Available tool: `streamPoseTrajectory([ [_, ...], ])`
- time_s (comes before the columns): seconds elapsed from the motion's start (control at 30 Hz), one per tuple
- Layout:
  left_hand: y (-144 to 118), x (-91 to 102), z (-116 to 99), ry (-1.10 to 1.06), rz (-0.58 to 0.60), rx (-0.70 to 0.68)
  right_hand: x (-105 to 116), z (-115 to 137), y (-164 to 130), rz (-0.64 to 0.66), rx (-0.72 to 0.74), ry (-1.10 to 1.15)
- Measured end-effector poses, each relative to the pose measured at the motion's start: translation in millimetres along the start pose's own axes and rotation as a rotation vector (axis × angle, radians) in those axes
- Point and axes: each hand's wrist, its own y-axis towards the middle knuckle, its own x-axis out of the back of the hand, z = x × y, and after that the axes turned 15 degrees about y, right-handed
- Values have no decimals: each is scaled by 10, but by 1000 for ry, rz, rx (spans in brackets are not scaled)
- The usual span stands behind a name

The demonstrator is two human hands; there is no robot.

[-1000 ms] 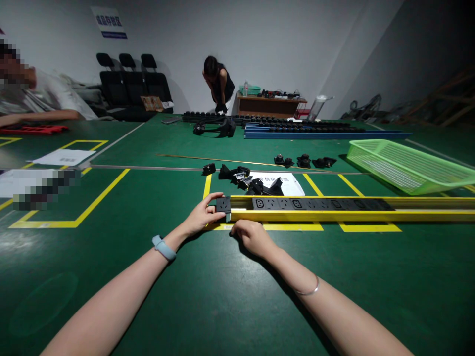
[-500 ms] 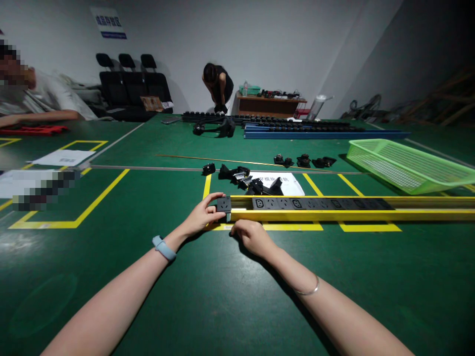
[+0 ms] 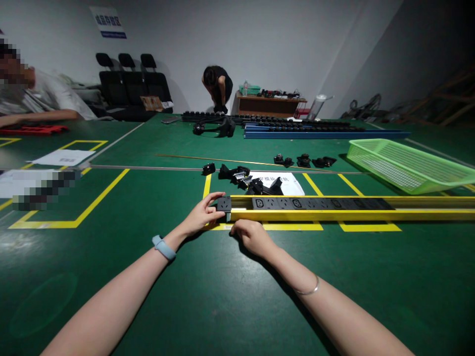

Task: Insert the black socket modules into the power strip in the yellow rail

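Note:
My left hand [image 3: 202, 215] pinches a black socket module [image 3: 224, 204] between thumb and fingers. The module sits at the left end of a yellow rail [image 3: 282, 216]; how far it is inside the channel, I cannot tell. A gap separates it from a row of black socket modules [image 3: 322, 203] lying in the rail. Just in front of the rail's left end, my right hand [image 3: 254, 236] is closed with curled fingers near the table; what they hold, if anything, is hidden. Behind the rail lie several loose black modules [image 3: 256, 185], partly over a white paper sheet [image 3: 295, 184].
A green mesh basket [image 3: 408, 165] stands at the right behind the rail. Farther back are a blue rail [image 3: 319, 134], black headgear [image 3: 214, 128] and a thin brass-coloured rod [image 3: 222, 159]. One person [image 3: 55, 99] sits at left; another person [image 3: 218, 86] bends over at the back.

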Motion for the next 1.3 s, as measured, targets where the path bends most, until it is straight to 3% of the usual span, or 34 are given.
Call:
streamPoseTrajectory([
  [0.57,1,62,65,-2,77,-75,-11,-15,2,0,5,4],
  [1.3,9,46,54,-4,40,-57,-6,9,8,0,-7,1],
])
